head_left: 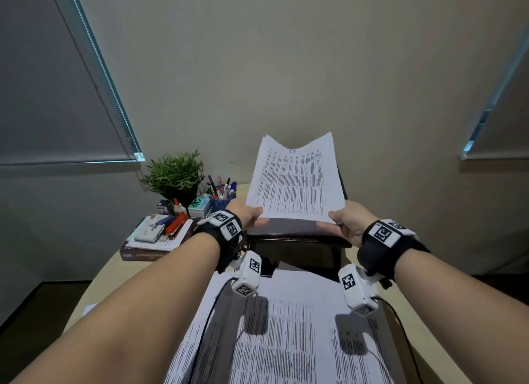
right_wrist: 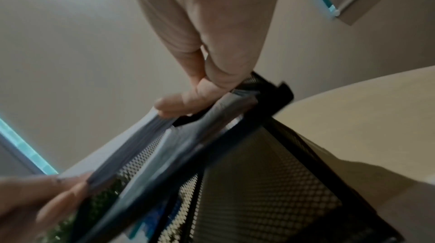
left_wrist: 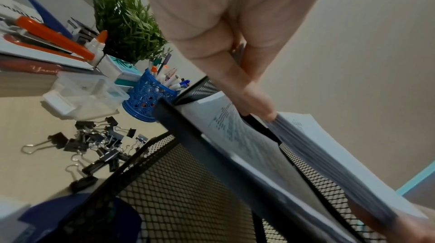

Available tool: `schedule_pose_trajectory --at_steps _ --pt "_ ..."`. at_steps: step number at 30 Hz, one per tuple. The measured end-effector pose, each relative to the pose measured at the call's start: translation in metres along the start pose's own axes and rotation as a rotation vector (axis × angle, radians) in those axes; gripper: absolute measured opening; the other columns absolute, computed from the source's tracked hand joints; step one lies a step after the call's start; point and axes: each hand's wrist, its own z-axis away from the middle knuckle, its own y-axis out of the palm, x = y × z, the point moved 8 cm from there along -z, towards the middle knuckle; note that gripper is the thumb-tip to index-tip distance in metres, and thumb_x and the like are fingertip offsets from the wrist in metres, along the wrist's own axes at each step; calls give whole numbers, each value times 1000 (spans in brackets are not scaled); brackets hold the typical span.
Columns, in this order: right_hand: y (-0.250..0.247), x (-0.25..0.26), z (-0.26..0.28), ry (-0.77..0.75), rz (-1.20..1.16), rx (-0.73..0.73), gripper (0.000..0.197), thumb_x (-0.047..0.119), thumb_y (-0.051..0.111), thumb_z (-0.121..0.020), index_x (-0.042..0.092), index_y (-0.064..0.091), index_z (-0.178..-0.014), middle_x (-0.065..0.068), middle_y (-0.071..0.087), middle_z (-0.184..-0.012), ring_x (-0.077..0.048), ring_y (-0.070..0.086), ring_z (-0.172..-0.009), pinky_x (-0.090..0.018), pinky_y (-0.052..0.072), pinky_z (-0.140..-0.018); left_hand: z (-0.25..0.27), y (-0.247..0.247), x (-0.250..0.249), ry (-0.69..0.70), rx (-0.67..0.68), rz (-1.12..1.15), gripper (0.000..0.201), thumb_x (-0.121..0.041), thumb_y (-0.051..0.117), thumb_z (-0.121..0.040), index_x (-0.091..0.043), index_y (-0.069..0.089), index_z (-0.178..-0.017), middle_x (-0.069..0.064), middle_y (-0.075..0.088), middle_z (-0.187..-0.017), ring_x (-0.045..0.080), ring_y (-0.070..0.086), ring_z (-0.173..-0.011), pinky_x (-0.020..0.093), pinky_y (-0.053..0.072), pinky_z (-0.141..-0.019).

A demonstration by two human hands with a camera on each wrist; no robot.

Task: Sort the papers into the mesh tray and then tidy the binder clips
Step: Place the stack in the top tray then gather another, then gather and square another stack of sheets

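Papers (head_left: 294,180), a printed stack, are held at their near corners over the black mesh tray (head_left: 300,250), tilted up toward the far wall. Left hand (head_left: 248,215) pinches the near left corner, thumb on top and fingers (left_wrist: 256,101) curled beneath; right hand (head_left: 347,220) pinches the near right corner in the same way, its fingers (right_wrist: 179,104) closed against the stack's edge. More sheets already lie in the tray under the held stack, as the wrist views show. Another spread of printed sheets (head_left: 286,340) lies on the surface (head_left: 100,286) near the person. Binder clips (left_wrist: 94,146) lie in a loose heap on the surface left of the tray, beside a clear plastic box (left_wrist: 82,96) and a blue pen cup (left_wrist: 147,98). Farther left stand a potted plant (head_left: 176,174) and a pile of stationery (head_left: 160,232).
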Motion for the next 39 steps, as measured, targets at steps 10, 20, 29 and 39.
schedule_pose_trajectory --at_steps 10,20,29,39 --pt "-26 -18 -39 32 836 -363 14 8 63 -82 -3 57 -88 -17 68 -90 -29 66 -82 -32 56 -71 -15 -9 -5 108 -154 -1116 43 -40 71 -76 -1 63 -92 8 66 -84 26 64 -80 30 52 -68" --pt "-11 -3 27 -74 899 -297 66 29 64 -84 8 30 -137 -15 57 -107 -29 63 -70 -37 59 -59 41 -40 33 177 -63 -1045 39 -53 55 -85 -18 44 -72 5 57 -74 26 58 -78 30 45 -70" --pt "-8 -121 115 80 769 -184 47 29 65 -86 11 43 -124 -15 59 -102 -34 69 -85 -41 58 -67 112 -98 156 95 -22 -1000 30 -37 60 -86 -12 56 -103 7 60 -110 24 57 -103 32 45 -87" --pt "-23 -237 149 206 1162 -254 79 54 66 -77 7 40 -135 -13 50 -134 -31 48 -122 -37 44 -98 135 -173 208 73 -88 -1197 58 -50 66 -76 -20 50 -123 2 45 -130 20 46 -120 32 42 -100"
